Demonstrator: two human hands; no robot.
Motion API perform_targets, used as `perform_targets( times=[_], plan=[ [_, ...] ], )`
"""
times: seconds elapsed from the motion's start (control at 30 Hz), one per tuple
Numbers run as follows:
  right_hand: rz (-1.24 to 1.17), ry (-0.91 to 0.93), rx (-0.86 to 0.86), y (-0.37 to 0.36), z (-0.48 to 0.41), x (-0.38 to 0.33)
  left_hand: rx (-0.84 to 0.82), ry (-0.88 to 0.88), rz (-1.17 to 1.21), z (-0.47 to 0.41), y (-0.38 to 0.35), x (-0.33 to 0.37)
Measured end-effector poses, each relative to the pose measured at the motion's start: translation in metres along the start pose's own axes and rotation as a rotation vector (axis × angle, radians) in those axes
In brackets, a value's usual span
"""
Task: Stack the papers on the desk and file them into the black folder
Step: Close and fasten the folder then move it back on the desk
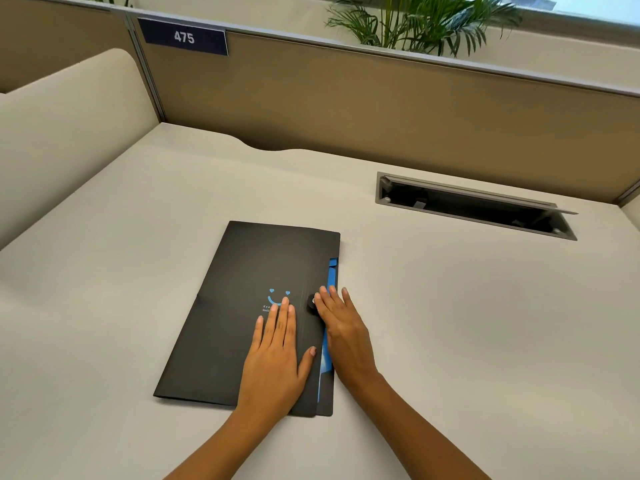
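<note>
Black flat card folder [235, 306], frame centre, closed on beige desk [450, 323]; left hand [277, 358] flat, pressing cover; right hand [341, 327] open, fingers beside round clasp button [311, 302]. Advice: hold flap flush while fastening.

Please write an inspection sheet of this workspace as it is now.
Surface: beige desk, bare apart from the folder.
Job's things: black folder lies closed; blue inner edge shows on its right side; no loose papers seen.
Clutter: nothing seen.
Hands: left hand flat on the cover; right hand at the round clasp.
Cables: nothing seen; cable hatch open.
Surroundings: partition, sign 475, palm plant.
</note>
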State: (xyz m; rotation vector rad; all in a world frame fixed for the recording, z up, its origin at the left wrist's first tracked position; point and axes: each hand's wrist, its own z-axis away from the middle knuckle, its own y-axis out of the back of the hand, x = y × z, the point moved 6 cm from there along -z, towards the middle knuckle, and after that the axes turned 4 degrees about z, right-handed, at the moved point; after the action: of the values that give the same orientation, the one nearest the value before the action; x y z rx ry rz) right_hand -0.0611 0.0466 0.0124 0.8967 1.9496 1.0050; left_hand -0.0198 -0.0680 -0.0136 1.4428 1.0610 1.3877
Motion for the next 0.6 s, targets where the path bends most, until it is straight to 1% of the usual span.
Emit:
perform_targets(
  times=[0.2, 0.3, 0.5, 0.6],
  plan=[
    [0.076, 0.04, -0.019, 0.001, -0.002, -0.005, -0.001, 0.007, -0.016, -0.001, -0.003, -0.001],
    [0.12, 0.04, -0.062, 0.0, -0.002, -0.007, -0.005, 0.01, -0.025, -0.001, -0.006, -0.003],
    [0.29, 0.117, -0.184, -0.002, -0.005, -0.014, 0.006, 0.008, -0.038, -0.002, -0.004, -0.001],
    [0.336, 0.149, -0.207, -0.004, -0.007, -0.016, 0.0, 0.008, -0.032, -0.001, -0.003, -0.001]
  ],
)
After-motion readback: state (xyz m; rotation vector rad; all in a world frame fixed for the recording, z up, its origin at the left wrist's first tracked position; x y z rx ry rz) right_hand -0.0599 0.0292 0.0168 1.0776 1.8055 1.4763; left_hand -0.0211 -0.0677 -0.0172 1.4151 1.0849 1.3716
